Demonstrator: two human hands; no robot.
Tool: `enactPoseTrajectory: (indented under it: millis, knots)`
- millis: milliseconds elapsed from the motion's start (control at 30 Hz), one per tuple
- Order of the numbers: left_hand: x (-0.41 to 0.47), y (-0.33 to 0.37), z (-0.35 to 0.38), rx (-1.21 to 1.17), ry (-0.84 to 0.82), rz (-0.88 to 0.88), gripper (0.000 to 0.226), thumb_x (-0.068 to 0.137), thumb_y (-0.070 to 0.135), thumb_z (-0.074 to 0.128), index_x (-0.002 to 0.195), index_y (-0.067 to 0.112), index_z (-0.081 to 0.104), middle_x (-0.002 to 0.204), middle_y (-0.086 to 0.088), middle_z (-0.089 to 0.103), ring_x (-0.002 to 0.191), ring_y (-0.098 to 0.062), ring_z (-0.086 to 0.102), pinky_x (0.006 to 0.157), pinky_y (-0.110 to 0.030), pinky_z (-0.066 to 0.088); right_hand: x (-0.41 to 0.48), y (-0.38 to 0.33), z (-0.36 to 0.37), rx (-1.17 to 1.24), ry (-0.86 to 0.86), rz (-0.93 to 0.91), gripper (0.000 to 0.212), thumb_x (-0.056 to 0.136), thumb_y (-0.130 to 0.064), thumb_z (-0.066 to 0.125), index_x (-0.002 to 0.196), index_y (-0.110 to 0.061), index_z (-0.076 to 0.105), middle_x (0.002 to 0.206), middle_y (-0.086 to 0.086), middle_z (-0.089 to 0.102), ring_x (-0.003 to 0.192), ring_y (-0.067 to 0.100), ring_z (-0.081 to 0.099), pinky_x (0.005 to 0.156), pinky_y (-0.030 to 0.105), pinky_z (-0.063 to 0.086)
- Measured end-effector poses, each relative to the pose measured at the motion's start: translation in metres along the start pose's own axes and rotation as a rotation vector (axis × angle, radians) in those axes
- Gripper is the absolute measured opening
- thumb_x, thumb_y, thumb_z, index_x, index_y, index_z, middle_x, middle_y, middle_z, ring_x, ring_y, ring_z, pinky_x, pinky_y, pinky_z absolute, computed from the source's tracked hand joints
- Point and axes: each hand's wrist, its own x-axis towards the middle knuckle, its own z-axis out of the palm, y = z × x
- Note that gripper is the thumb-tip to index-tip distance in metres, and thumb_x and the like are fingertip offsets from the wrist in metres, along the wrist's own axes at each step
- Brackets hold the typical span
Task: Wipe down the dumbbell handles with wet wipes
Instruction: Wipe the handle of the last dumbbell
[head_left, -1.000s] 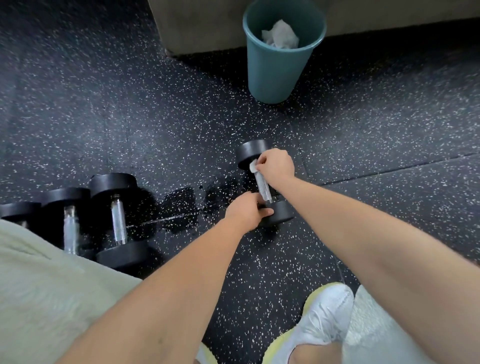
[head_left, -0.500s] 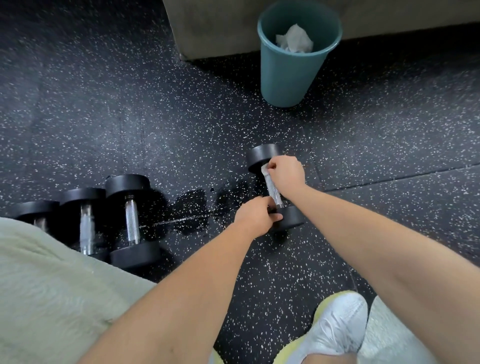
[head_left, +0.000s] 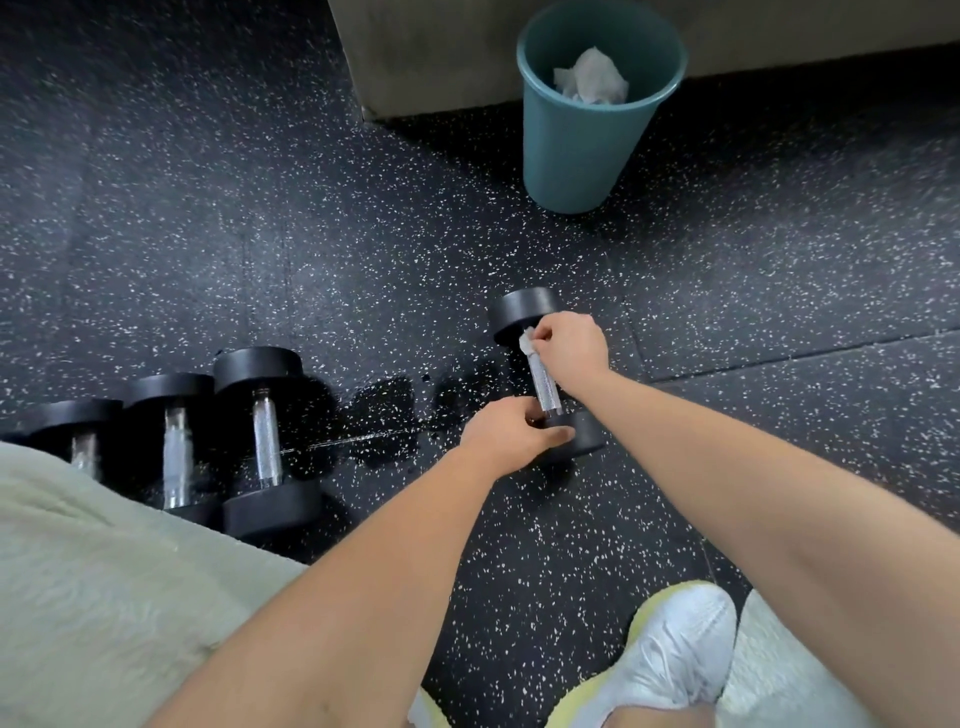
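- One white shoe (head_left: 680, 639) of mine sits nearest, on the speckled black floor (head_left: 545, 545), between my two forearms.
- Further out, my left hand (head_left: 506, 434) curls round the near head of the dumbbell (head_left: 544, 387), thumb laid over the black weight, gripping it.
- The dumbbell lies on the floor, angled away from me, its knurled metal handle bare between my two hands.
- My right hand (head_left: 569, 345) is at the far end of that handle, fingers bent and pinching a small white wet wipe (head_left: 526, 343) against the metal, just below the far head.
- To the left, at about the same depth, three other dumbbells (head_left: 265, 436) lie side by side, well apart from my hands; a wet patch (head_left: 384, 410) darkens the floor between them and the one I hold.
- Farthest off stands a teal bin (head_left: 582, 156) with crumpled wipes (head_left: 592, 80) inside.
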Motion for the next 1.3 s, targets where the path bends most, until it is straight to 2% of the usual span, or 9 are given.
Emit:
enactPoseTrajectory:
  millis: [133, 267, 400, 567, 767, 967, 1100, 1200, 1300]
  knots:
    - [-0.002, 0.003, 0.001, 0.005, 0.024, -0.019, 0.046, 0.083, 0.071, 0.068, 0.081, 0.028, 0.053, 0.084, 0.010, 0.062, 0.081, -0.017, 0.062, 0.068, -0.035, 0.047, -0.018, 0.015, 0.000, -0.069, -0.098, -0.033, 0.014, 0.086, -0.020, 0.060, 0.079, -0.022, 0.072, 0.089, -0.002, 0.070, 0.079, 0.024, 0.066, 0.071, 0.038, 0.057]
    - [-0.006, 0.001, 0.001, -0.014, 0.042, -0.033, 0.044, 0.084, 0.068, 0.070, 0.077, 0.032, 0.046, 0.082, 0.012, 0.058, 0.079, -0.016, 0.058, 0.061, -0.032, 0.039, -0.031, 0.026, -0.013, -0.138, -0.296, -0.078, 0.012, 0.082, -0.018, 0.067, 0.077, -0.026, 0.075, 0.081, -0.009, 0.073, 0.079, 0.017, 0.069, 0.075, 0.036, 0.060]
    - [-0.003, 0.000, 0.006, 0.029, 0.069, -0.016, 0.040, 0.087, 0.066, 0.068, 0.087, 0.030, 0.049, 0.084, 0.010, 0.056, 0.080, -0.017, 0.056, 0.059, -0.033, 0.035, -0.011, 0.012, -0.017, -0.069, -0.107, -0.032, 0.016, 0.085, -0.018, 0.062, 0.076, -0.024, 0.074, 0.079, -0.005, 0.073, 0.074, 0.020, 0.067, 0.068, 0.034, 0.059]
    - [-0.002, -0.005, 0.017, 0.035, 0.132, -0.002, 0.038, 0.089, 0.062, 0.068, 0.091, 0.027, 0.052, 0.099, 0.005, 0.057, 0.089, -0.021, 0.057, 0.069, -0.038, 0.043, -0.017, 0.007, -0.005, -0.062, -0.149, -0.001, 0.014, 0.085, -0.018, 0.062, 0.077, -0.025, 0.071, 0.086, -0.002, 0.072, 0.082, 0.024, 0.067, 0.069, 0.032, 0.055]
    - [-0.003, -0.010, 0.012, -0.032, 0.097, -0.020, 0.036, 0.086, 0.062, 0.072, 0.094, 0.030, 0.058, 0.096, 0.009, 0.062, 0.088, -0.018, 0.062, 0.074, -0.037, 0.049, -0.029, 0.025, -0.012, -0.206, -0.449, -0.091, 0.024, 0.077, -0.015, 0.071, 0.061, -0.032, 0.068, 0.078, -0.011, 0.074, 0.081, 0.015, 0.070, 0.076, 0.032, 0.059]
    - [-0.007, -0.007, 0.008, 0.008, 0.105, -0.023, 0.038, 0.083, 0.069, 0.067, 0.079, 0.034, 0.052, 0.083, 0.014, 0.062, 0.080, -0.014, 0.062, 0.064, -0.032, 0.043, -0.011, 0.010, -0.005, -0.030, -0.157, 0.019, 0.014, 0.081, -0.017, 0.070, 0.070, -0.026, 0.071, 0.082, -0.008, 0.072, 0.079, 0.017, 0.068, 0.068, 0.028, 0.054]
    - [-0.005, -0.008, 0.004, 0.001, 0.098, -0.012, 0.050, 0.081, 0.081, 0.059, 0.079, 0.031, 0.056, 0.082, 0.012, 0.062, 0.076, -0.011, 0.060, 0.060, -0.032, 0.042, -0.023, 0.014, -0.004, -0.086, -0.266, -0.008, 0.011, 0.082, -0.020, 0.075, 0.075, -0.027, 0.073, 0.085, -0.010, 0.072, 0.081, 0.015, 0.068, 0.075, 0.032, 0.058]
    - [-0.005, -0.015, 0.006, 0.001, 0.113, -0.035, 0.053, 0.081, 0.080, 0.059, 0.088, 0.028, 0.060, 0.086, 0.011, 0.065, 0.080, -0.013, 0.063, 0.070, -0.035, 0.051, -0.030, 0.019, -0.007, -0.174, -0.422, -0.078, 0.016, 0.077, -0.017, 0.074, 0.069, -0.030, 0.074, 0.079, -0.012, 0.073, 0.079, 0.013, 0.070, 0.076, 0.034, 0.060]
    - [-0.003, -0.023, 0.007, -0.008, 0.117, -0.050, 0.053, 0.083, 0.078, 0.062, 0.094, 0.026, 0.062, 0.091, 0.009, 0.067, 0.084, -0.015, 0.064, 0.076, -0.036, 0.054, -0.016, 0.008, -0.008, -0.095, -0.261, -0.065, 0.016, 0.079, -0.015, 0.067, 0.069, -0.026, 0.072, 0.074, -0.008, 0.072, 0.074, 0.016, 0.069, 0.069, 0.033, 0.060]
